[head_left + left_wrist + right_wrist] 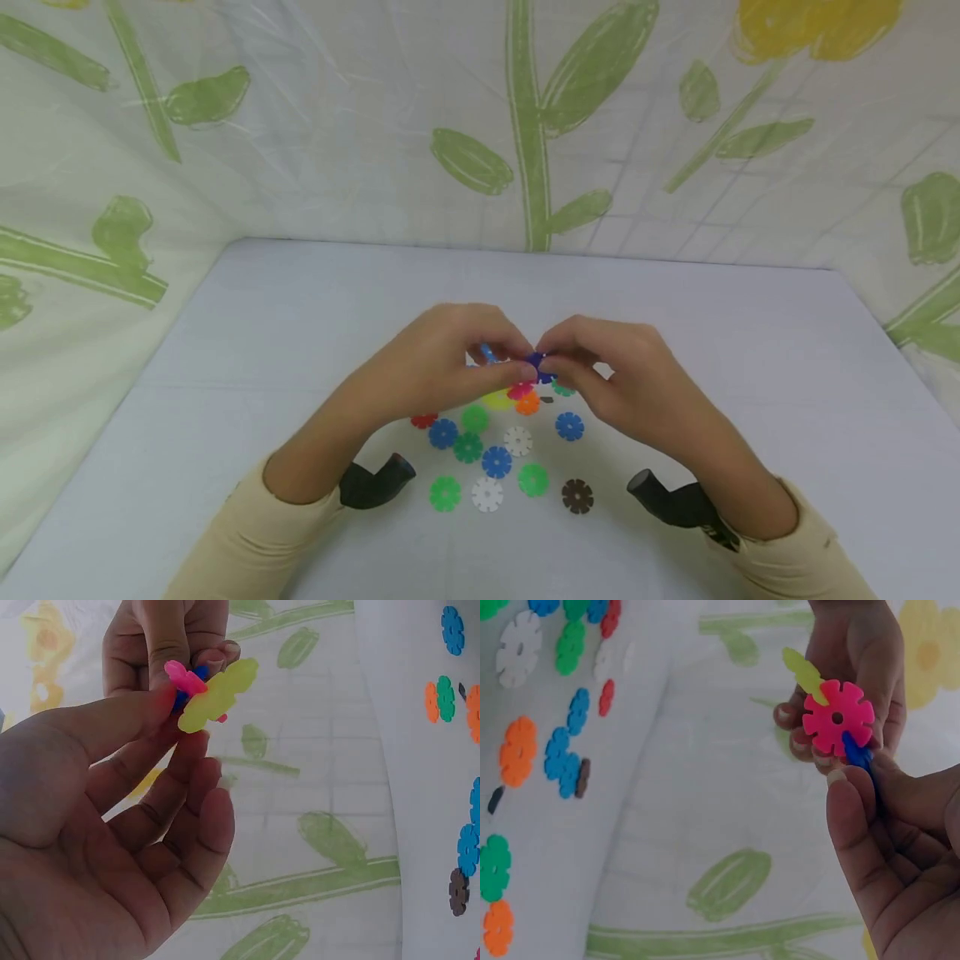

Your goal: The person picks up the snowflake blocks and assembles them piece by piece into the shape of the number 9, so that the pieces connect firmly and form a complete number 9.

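Plastic notched-disc cluster: pink, yellow, blue; just below head-frame centre;
Left grip: pinching cluster;
Right grip: pinching blue disc

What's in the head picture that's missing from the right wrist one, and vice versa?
Only the head view: tan sleeves and black wrist gadgets.
Only the right wrist view: the whole face of the pink disc, centre hole included.
Both: the left hand, the right hand pinching a blue disc, white discs on the table, and the leafy curtain.
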Action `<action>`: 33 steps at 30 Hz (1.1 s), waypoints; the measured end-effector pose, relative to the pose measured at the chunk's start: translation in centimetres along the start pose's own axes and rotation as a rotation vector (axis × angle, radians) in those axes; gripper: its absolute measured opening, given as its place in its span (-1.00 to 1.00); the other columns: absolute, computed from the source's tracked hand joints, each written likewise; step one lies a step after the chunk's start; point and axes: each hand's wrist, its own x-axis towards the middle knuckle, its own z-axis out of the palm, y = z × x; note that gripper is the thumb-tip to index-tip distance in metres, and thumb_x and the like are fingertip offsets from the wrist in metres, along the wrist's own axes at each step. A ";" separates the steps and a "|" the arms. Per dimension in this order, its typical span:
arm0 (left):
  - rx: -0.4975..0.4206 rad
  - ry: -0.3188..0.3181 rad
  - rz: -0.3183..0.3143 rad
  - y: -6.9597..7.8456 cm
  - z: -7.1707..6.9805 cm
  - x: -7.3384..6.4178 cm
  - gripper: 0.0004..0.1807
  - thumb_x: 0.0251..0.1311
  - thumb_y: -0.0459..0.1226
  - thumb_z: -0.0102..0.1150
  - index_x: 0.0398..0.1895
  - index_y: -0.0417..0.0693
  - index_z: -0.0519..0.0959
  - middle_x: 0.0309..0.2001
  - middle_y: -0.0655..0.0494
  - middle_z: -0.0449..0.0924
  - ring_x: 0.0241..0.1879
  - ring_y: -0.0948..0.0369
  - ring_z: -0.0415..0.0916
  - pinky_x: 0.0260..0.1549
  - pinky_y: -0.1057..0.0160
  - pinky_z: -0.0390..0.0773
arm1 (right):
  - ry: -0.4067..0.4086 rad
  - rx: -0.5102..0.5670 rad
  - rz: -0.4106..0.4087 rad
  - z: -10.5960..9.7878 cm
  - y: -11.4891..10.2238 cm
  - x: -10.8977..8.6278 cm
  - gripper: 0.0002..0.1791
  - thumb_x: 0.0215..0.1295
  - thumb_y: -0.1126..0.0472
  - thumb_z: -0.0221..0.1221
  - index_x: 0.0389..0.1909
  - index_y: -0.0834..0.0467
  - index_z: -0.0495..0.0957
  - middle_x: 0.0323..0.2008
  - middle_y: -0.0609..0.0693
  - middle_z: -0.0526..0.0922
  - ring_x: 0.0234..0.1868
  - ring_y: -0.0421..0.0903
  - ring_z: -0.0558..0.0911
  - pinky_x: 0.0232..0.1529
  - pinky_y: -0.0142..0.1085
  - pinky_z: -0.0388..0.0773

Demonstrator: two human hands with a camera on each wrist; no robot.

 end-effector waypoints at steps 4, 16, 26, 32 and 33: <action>0.021 0.030 -0.043 0.1 0.2 0.0 -0.93 0.24 -0.25 0.37 -0.24 0.01 0.74 -0.35 0.37 0.60 -0.33 0.39 0.52 -0.36 0.34 0.60 | -0.004 0.014 -0.009 0.1 0.1 0.0 -0.64 0.17 0.64 0.25 -0.10 0.21 0.64 -0.25 -0.12 0.70 -0.35 -0.25 0.63 -0.23 -0.45 0.60; 0.040 0.021 -0.117 0.2 -0.6 -0.2 -0.95 0.28 -0.21 0.34 -0.28 0.04 0.70 -0.43 0.40 0.62 -0.40 0.38 0.54 -0.44 0.28 0.58 | -0.015 0.021 -0.026 0.4 0.7 0.3 -0.60 0.17 0.64 0.22 -0.01 0.23 0.61 -0.13 -0.07 0.67 -0.18 -0.20 0.66 -0.11 -0.39 0.62; 0.062 0.083 -0.148 0.6 -2.8 -1.2 -0.91 0.28 -0.27 0.34 -0.19 -0.02 0.73 -0.39 0.34 0.66 -0.36 0.36 0.58 -0.31 0.25 0.61 | -0.134 -0.085 0.112 1.4 4.1 -0.1 -0.75 0.23 0.48 0.30 -0.11 0.16 0.65 -0.26 -0.12 0.64 -0.35 -0.23 0.53 -0.36 -0.37 0.56; 0.040 0.088 -0.142 0.5 -2.9 -1.3 -0.89 0.29 -0.28 0.33 -0.16 -0.04 0.73 -0.37 0.32 0.67 -0.35 0.35 0.58 -0.31 0.23 0.61 | -0.418 -0.167 0.423 3.5 6.0 -0.5 -0.81 0.31 0.26 0.31 -0.08 0.15 0.69 -0.35 -0.15 0.58 -0.31 -0.15 0.53 -0.27 -0.30 0.54; 0.036 0.086 -0.138 0.4 -2.9 -1.3 -0.89 0.28 -0.29 0.33 -0.17 -0.04 0.73 -0.37 0.33 0.67 -0.35 0.36 0.58 -0.31 0.24 0.61 | -0.457 -0.173 0.464 3.9 6.1 -0.5 -0.81 0.32 0.24 0.31 -0.08 0.14 0.69 -0.34 -0.15 0.58 -0.29 -0.14 0.53 -0.23 -0.28 0.54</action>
